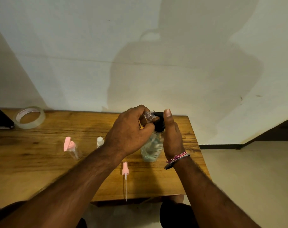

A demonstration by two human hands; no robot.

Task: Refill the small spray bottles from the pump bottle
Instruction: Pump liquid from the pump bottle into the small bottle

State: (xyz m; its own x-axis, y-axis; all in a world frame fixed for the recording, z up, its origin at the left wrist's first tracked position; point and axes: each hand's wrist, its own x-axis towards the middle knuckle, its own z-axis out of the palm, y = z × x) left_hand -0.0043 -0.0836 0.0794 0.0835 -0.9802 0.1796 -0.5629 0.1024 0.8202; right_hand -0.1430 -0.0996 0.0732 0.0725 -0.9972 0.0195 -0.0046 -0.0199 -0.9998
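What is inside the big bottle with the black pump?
The pump bottle holds pale bluish liquid. The left hand and right hand cover its sides, hiding the level.

Both bare forearms reach forward from the bottom corners and converge. The left hand has its fingers curled round a small clear plastic spray bottle, tilted sideways. The right hand, woven bracelets at the wrist, stands upright, thumb pressing on a black pump head.

A roll of clear tape lies on the wooden table, far left of the grip. A dark flat object sits just beyond it.
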